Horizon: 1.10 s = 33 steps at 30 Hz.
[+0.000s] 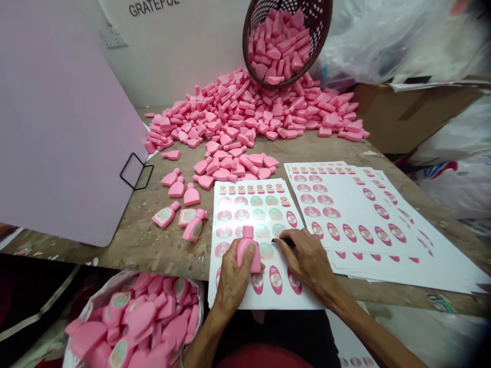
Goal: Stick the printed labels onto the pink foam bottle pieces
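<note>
My left hand (238, 273) is closed round a small pink bottle (249, 251), held upright over a sheet of stickers (230, 301). The side of the bottle facing me looks plain. My right hand (307, 258) pinches a small dark pointed tool (283, 241); its exact kind is mostly hidden by the fingers. The tool's tip is close to a green oval-topped sticker (267, 251) on the sheet. Pink, green and red-oval stickers stand in rows there. Left of the sheet lie a few bottles, including a labelled bottle (164, 216) and plain ones.
A big heap of pink bottles (230, 110) covers the table's back, below a tipped brown basket (326, 30). More sticker sheets (345, 199) lie at right. A bag of bottles (87, 312) stands below the front edge. At left rises a pale board (69, 128) with a wire stand (132, 174).
</note>
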Available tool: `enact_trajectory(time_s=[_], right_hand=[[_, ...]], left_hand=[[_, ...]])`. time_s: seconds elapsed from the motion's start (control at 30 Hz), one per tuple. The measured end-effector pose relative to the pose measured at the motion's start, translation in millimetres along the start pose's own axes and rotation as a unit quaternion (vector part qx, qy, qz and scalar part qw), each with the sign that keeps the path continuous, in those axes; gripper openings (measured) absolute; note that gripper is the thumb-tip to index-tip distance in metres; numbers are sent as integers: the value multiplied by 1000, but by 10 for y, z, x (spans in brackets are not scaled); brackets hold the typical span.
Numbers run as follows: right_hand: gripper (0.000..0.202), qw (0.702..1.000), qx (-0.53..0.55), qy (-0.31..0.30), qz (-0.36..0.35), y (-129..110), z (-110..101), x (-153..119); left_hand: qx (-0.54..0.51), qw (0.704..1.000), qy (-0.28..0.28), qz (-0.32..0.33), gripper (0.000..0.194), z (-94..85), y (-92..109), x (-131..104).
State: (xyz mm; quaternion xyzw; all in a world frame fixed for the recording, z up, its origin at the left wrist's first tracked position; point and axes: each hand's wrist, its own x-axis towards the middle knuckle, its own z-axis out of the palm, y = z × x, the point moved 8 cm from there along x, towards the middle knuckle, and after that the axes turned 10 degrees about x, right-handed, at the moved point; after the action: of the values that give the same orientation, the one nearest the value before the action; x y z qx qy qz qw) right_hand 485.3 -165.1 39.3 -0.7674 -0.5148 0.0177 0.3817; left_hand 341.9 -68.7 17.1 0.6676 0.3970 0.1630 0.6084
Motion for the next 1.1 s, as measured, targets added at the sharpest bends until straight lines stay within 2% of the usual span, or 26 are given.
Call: enact_trajectory(time_s=[0.2, 0.47, 0.7, 0.8, 0.87, 0.93, 1.0, 1.1], right_hand=[[15, 996, -82, 7, -46, -115, 50, -83], [15, 999, -24, -18, -25, -22, 79, -59], [16, 999, -12, 29, -32, -88, 27, -77], [19, 994, 95, 36, 39, -49, -88, -72], [21, 977, 176, 36, 115, 5, -161, -59], [22, 961, 224, 34, 161, -15, -208, -28], [25, 953, 250, 19, 167, -118, -204, 25], [27, 946, 283, 0, 159, -293, -130, 94]], left_hand=[[-23, 1000, -19, -8, 39, 101, -15, -32], [-6, 1000, -27, -4, 40, 102, -66, -9], [-13, 1000, 2, 16, 38, 67, -77, -9], [-57, 998, 5, -10, 42, 53, -117, -18], [-129, 991, -6, -45, 51, 69, -162, -28], [-220, 972, -18, -78, 60, 96, -180, -43], [-288, 953, -29, -88, 63, 121, -135, -55], [-323, 943, -42, -70, 59, 131, -12, -63]])
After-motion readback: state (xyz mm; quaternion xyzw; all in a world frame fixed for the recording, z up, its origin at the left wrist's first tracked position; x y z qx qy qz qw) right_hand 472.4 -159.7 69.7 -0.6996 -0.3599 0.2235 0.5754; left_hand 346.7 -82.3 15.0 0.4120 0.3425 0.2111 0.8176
